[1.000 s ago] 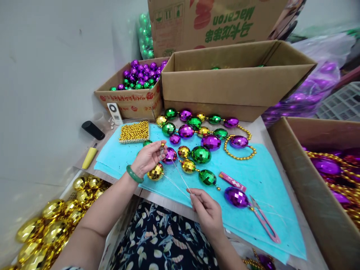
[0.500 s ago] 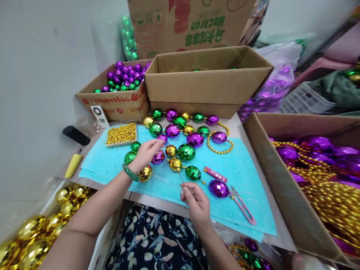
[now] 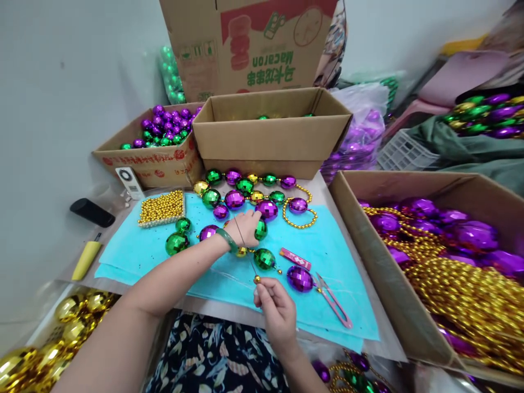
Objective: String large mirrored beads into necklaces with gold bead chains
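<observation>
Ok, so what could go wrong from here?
The needle in the right hand crosses the left hand in this view, so it might prick; the actual gap can't be judged.

The small gold bead sits on the needle by the right fingertips and could slide off if the needle tips.

The pink snips lie with their pointed end by the large purple bead, which might catch a reaching hand.

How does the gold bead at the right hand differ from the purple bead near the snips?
The gold bead is tiny; the purple bead is far larger and faceted. The gold bead is at the right hand; the purple bead lies on the cloth. Both are shiny.
</observation>
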Motion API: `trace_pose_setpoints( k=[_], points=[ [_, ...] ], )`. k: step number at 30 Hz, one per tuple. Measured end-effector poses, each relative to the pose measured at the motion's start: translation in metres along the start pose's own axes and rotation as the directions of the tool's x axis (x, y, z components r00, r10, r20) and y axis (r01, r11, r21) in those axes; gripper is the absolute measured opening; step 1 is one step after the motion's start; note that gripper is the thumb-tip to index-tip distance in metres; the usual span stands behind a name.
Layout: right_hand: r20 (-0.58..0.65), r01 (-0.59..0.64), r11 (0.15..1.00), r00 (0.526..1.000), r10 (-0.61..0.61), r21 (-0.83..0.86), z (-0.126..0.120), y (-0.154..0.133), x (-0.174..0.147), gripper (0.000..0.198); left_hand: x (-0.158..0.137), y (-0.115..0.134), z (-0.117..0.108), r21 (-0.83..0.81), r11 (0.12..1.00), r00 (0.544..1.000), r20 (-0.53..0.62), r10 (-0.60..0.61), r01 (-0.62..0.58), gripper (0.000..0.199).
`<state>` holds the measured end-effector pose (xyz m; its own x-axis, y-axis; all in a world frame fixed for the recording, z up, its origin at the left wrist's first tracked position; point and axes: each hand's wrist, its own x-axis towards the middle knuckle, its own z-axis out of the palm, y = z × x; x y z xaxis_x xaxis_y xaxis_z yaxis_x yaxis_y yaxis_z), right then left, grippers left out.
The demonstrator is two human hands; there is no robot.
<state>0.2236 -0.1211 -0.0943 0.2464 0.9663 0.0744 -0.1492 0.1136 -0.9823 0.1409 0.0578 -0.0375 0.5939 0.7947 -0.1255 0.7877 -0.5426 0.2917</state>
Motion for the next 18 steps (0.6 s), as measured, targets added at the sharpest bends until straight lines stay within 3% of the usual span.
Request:
trace_pose_setpoints(
  k=[2, 3, 5, 7, 10, 12, 15, 18],
  points=[
    [-0.008, -0.014, 1.0, 1.0, 0.014, -0.003, -0.001, 0.0, 0.0, 0.021, -0.007, -0.007, -0.008, -0.254, 0.967, 0.989, -0.149, -0.013, -0.026, 0.073],
    [-0.01, -0.018, 1.0, 1.0, 0.018, -0.004, -0.002, 0.001, 0.001, 0.021, -0.013, -0.01, -0.013, -0.417, 0.907, 0.973, -0.224, -0.052, -0.048, 0.074],
    [-0.014, -0.024, 1.0, 1.0, 0.024, -0.005, -0.003, 0.002, 0.001, 0.021, -0.031, -0.017, -0.025, -0.739, 0.667, 0.938, -0.291, -0.191, -0.093, 0.073],
    [-0.019, -0.022, 1.0, 1.0, 0.022, -0.008, -0.004, 0.002, 0.002, 0.021, -0.053, -0.025, -0.033, -0.942, 0.315, 0.924, -0.218, -0.314, -0.115, 0.068],
    [-0.001, -0.004, 1.0, 1.0, 0.004, -0.025, -0.005, 0.002, 0.003, 0.022, -0.089, -0.042, -0.038, -0.977, -0.156, 0.945, -0.088, -0.314, -0.143, 0.063],
    [0.041, 0.006, 0.999, 0.999, -0.004, -0.043, -0.004, 0.0, 0.003, 0.023, -0.11, -0.054, -0.036, -0.923, -0.349, 0.957, -0.061, -0.285, -0.162, 0.059],
    [0.099, 0.008, 0.996, 0.995, 0.0, -0.085, 0.001, -0.004, 0.001, 0.026, -0.132, -0.069, -0.032, -0.845, -0.492, 0.948, -0.052, -0.313, -0.209, 0.054],
    [0.119, -0.016, 0.993, 0.993, 0.03, -0.115, 0.01, -0.008, -0.003, 0.03, -0.143, -0.076, -0.028, -0.814, -0.529, 0.936, -0.051, -0.349, -0.241, 0.049]
  ],
)
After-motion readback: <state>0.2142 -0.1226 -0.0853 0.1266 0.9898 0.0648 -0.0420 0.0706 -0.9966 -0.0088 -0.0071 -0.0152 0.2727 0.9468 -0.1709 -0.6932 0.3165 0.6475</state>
